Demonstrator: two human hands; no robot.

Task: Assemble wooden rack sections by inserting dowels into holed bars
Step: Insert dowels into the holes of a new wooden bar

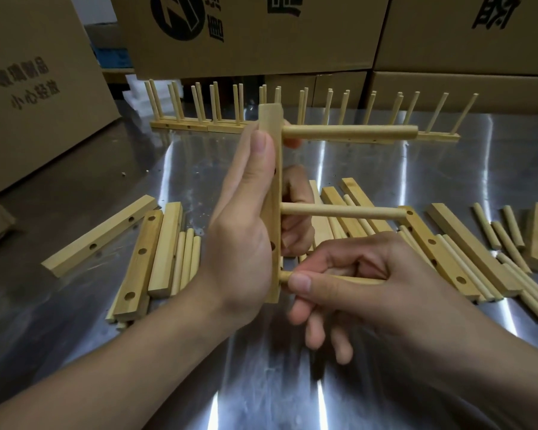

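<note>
My left hand [239, 218] grips the bar [269, 119], held upright at frame centre. My right hand [385, 293] pinches a dowel [370, 280] lying crosswise just right of the bar, its tip at the lowest hole. Two more dowels [348, 132] stick out higher up. Below is the shiny metal worktop [261, 398], with cardboard boxes [261, 32] behind.

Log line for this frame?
left hand: holds holed bar upright | right hand: pinches bottom dowel at bar | top dowel, middle dowel: seated

Packing workshop: stacked cardboard cartons [249, 35], steel bench [261, 383].
</note>
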